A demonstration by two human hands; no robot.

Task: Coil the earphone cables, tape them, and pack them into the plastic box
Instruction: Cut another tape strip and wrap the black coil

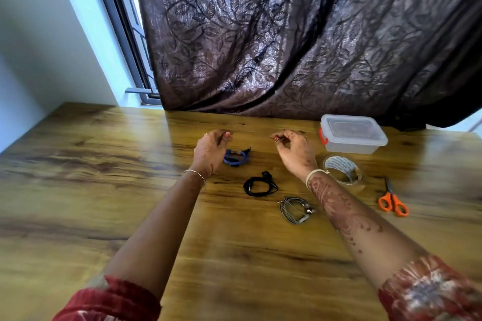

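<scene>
Both forearms stretch over the brown wooden table (104, 164), left hand (212, 151) and right hand (294, 151) raised level, fingertips drawn to thumbs; whether they pinch anything cannot be told. Left of the lidded clear plastic box (352, 135) lie the blue coiled earphone cable (236, 157), black coiled earphone cable (260, 185) and grey coiled earphone cable (296, 209).

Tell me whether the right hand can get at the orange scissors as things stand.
Probably yes. The orange scissors lie uncovered on the table, to the right of the right hand, with only the tape roll low between them. Its fingers are pinched; whether they hold something is unclear.
</scene>
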